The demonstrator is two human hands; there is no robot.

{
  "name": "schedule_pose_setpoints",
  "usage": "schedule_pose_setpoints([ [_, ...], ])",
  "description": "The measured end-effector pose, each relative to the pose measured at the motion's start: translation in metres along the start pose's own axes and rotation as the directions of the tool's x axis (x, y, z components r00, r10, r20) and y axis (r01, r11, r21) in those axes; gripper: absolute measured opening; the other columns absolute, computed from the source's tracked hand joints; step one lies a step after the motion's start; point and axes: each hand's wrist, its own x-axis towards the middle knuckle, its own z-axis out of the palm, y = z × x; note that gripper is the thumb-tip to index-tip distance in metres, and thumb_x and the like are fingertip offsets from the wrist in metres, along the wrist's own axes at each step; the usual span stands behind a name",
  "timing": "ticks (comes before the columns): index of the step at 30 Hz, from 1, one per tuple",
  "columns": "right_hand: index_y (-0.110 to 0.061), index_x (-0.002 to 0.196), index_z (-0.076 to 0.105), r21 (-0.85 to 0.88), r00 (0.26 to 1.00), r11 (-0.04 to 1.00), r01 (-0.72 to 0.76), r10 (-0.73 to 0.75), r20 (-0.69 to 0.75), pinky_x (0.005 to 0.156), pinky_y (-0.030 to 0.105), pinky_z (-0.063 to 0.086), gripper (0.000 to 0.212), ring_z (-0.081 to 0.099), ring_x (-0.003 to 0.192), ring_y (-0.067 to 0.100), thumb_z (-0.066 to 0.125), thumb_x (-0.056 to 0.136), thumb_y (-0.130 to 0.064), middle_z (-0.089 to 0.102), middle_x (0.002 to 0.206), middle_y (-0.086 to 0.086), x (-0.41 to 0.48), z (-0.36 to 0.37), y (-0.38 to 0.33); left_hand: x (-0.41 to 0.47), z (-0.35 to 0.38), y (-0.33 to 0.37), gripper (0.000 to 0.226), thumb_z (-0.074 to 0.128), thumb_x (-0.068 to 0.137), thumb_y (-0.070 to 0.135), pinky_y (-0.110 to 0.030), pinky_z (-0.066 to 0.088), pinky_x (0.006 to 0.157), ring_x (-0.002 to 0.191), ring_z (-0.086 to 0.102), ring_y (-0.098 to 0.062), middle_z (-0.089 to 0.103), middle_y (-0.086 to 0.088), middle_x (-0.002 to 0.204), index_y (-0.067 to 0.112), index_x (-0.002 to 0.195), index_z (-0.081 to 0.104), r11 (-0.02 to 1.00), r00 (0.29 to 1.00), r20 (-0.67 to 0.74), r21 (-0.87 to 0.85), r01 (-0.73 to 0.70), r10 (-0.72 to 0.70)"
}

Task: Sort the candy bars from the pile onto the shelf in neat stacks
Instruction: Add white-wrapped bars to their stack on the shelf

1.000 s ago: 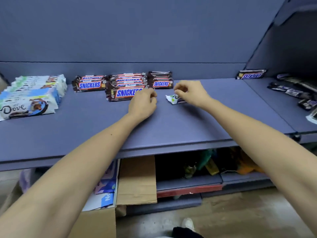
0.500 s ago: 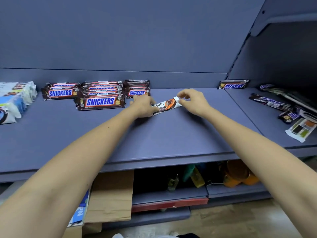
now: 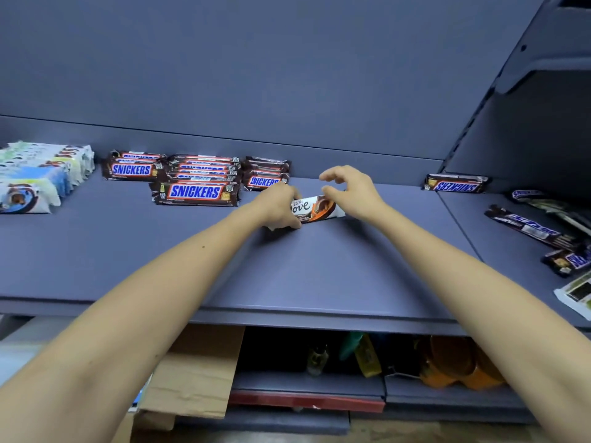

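Left fingers (image 3: pixel 285 194) curled round Dove bar (image 3: pixel 315 207), right fingers (image 3: pixel 331 176) loosely spread above it.

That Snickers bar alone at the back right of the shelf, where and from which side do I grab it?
Pinch the lone Snickers bar across its narrow width mid-length, with the right hand fingers coming from above and in front. It lies flat with its long side toward the back wall, so little room shows behind it. The left hand grips the Dove bar.

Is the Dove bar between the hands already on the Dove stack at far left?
No, the Dove bar lies right of the Snickers stacks, gripped by the left hand, far from the Dove stack.
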Motion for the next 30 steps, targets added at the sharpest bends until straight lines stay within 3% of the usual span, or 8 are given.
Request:
schedule_pose_setpoints([
  [3, -0.016, 0.115, 0.061, 0.096, 0.999, 0.995, 0.025, -0.028, 0.023, 0.089, 0.012, 0.032, 0.027, 0.053, 0.113, 0.014, 0.059, 0.089, -0.021, 0.060, 0.120, 0.001, 0.004, -0.001, -0.007, -0.006, -0.004, -0.005, 0.036, 0.071, 0.077, 0.018, -0.030, 0.043, 0.075, 0.090, 0.058, -0.024, 0.060, -0.006, 0.099, 0.012, 0.111, 0.061, 0.993, 0.992, -0.056, 0.060, -0.106, 0.109],
  [6, -0.021, 0.115, 0.059, 0.176, 0.982, 0.984, 0.026, -0.058, 0.180, 0.090, 0.018, 0.039, 0.030, 0.056, 0.104, 0.009, 0.062, 0.087, -0.030, 0.061, 0.110, -0.008, 0.009, 0.000, -0.019, -0.016, -0.012, -0.019, 0.030, 0.067, 0.082, 0.021, -0.027, 0.038, 0.085, 0.107, 0.054, -0.022, 0.061, -0.002, 0.113, 0.017, 0.111, 0.064, 0.986, 0.980, -0.112, 0.036, -0.164, 0.167],
  [13, -0.019, 0.092, 0.070, 0.170, 0.883, 0.965, 0.198, -0.251, 0.398, 0.069, 0.005, 0.042, 0.014, 0.056, 0.070, -0.007, 0.066, 0.084, -0.029, 0.067, 0.081, -0.011, 0.020, 0.035, -0.074, -0.065, -0.053, -0.082, 0.027, 0.068, 0.081, 0.017, -0.024, 0.032, 0.074, 0.092, 0.051, -0.015, 0.064, 0.000, 0.105, 0.019, 0.108, 0.068, 0.996, 0.964, -0.253, -0.017, -0.090, 0.082],
  [17, -0.013, 0.089, 0.071, 0.083, 0.863, 0.935, 0.345, -0.350, 0.363, 0.066, 0.028, 0.040, 0.018, 0.051, 0.071, 0.010, 0.066, 0.084, -0.029, 0.066, 0.077, 0.005, 0.028, 0.073, -0.111, -0.091, -0.062, -0.126, 0.029, 0.068, 0.079, 0.013, -0.024, 0.035, 0.084, 0.103, 0.055, -0.020, 0.065, -0.004, 0.111, 0.014, 0.108, 0.068, 0.998, 0.927, -0.375, -0.067, -0.002, -0.023],
  [21, -0.011, 0.083, 0.071, 0.080, 0.871, 0.911, 0.405, -0.411, 0.270, 0.058, 0.024, 0.034, 0.019, 0.046, 0.063, 0.014, 0.065, 0.084, -0.029, 0.056, 0.063, 0.001, 0.032, 0.114, -0.150, -0.118, -0.061, -0.167, 0.037, 0.059, 0.077, 0.029, -0.038, 0.041, 0.096, 0.111, 0.054, -0.023, 0.061, -0.001, 0.116, 0.021, 0.113, 0.062, 0.995, 0.833, -0.546, -0.083, 0.052, -0.089],
  [25, -0.012, 0.091, 0.073, 0.110, 0.883, 0.908, 0.403, -0.418, 0.213, 0.061, 0.019, 0.034, 0.020, 0.052, 0.075, 0.013, 0.064, 0.084, -0.028, 0.066, 0.081, 0.003, 0.038, 0.149, -0.182, -0.150, -0.057, -0.205, 0.054, 0.051, 0.080, 0.029, -0.042, 0.037, 0.098, 0.122, 0.045, -0.028, 0.048, -0.007, 0.132, 0.019, 0.133, 0.046, 0.969, 0.678, -0.693, -0.190, 0.158, -0.246],
  [28, -0.014, 0.090, 0.073, 0.109, 0.895, 0.917, 0.384, -0.398, 0.201, 0.069, 0.029, 0.036, 0.020, 0.053, 0.077, 0.014, 0.062, 0.085, -0.031, 0.070, 0.088, 0.007, 0.045, 0.172, -0.203, -0.172, -0.055, -0.235, 0.052, 0.054, 0.087, 0.022, -0.046, 0.035, 0.095, 0.124, 0.040, -0.029, 0.040, -0.005, 0.138, 0.021, 0.137, 0.039, 0.895, 0.542, -0.716, -0.305, 0.325, -0.440],
  [30, -0.015, 0.091, 0.073, 0.095, 0.905, 0.928, 0.359, -0.372, 0.208, 0.069, 0.028, 0.037, 0.021, 0.053, 0.077, 0.013, 0.061, 0.085, -0.031, 0.070, 0.088, 0.007, 0.050, 0.185, -0.217, -0.185, -0.055, -0.255, 0.050, 0.051, 0.089, 0.019, -0.045, 0.033, 0.097, 0.123, 0.039, -0.033, 0.038, -0.006, 0.141, 0.020, 0.137, 0.040, 0.839, 0.518, -0.672, -0.328, 0.434, -0.530],
])
